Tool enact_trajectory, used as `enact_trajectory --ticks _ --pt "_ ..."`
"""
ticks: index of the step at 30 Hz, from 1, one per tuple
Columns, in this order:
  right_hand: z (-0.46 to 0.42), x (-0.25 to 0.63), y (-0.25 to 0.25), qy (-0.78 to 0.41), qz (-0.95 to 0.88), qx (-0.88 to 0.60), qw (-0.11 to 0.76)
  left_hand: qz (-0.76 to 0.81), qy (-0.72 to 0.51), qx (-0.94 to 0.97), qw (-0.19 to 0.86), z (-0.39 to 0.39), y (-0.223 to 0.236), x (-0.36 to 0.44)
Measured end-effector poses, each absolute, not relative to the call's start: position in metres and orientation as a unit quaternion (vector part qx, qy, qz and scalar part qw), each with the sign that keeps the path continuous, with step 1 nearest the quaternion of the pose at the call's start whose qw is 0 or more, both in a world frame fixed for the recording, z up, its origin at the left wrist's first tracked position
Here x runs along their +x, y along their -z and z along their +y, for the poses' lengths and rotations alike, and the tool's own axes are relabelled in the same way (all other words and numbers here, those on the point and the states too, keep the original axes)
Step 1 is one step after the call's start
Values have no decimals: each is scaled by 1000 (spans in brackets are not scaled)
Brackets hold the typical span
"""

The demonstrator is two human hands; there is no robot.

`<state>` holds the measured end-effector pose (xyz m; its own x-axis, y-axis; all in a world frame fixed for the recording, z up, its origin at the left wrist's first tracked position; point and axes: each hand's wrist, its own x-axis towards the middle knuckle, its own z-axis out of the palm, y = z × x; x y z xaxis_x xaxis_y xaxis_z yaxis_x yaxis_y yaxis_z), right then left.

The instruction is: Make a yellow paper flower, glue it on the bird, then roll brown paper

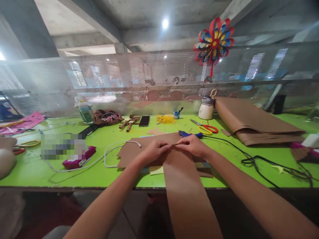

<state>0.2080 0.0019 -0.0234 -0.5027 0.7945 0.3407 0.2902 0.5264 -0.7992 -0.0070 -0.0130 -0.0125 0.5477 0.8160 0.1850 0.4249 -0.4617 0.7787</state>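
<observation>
A long strip of brown paper (184, 186) runs from my two hands down over the table's front edge. My left hand (157, 151) pinches the strip's far end at its left side. At the right side of that same end, the thumb and fingers of my right hand (190, 146) are closed on it too. Beneath my hands lie flat brown paper pieces (129, 152). Just beyond my right hand rests a blue tool with a black cord, probably a glue gun (191, 134), partly hidden by the hand. A yellow paper scrap (157, 170) shows beside the strip.
Scissors with red and yellow handles (205, 127), a phone (144, 121) and a white jar (206, 109) stand or lie farther back. Folded brown paper (256, 119) is at right. A white cable (106, 156) and a magenta power strip (79, 158) lie left; a black cord (251, 159) loops right.
</observation>
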Motion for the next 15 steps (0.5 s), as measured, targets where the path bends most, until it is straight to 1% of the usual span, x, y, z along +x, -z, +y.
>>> enact_trajectory --ticks 6,15 --pt "-5 206 18 -348 -784 -350 377 409 -296 802 319 -17 12 -6" --pt "-2 206 20 -343 -769 -355 405 391 -297 853 176 -25 8 -4"
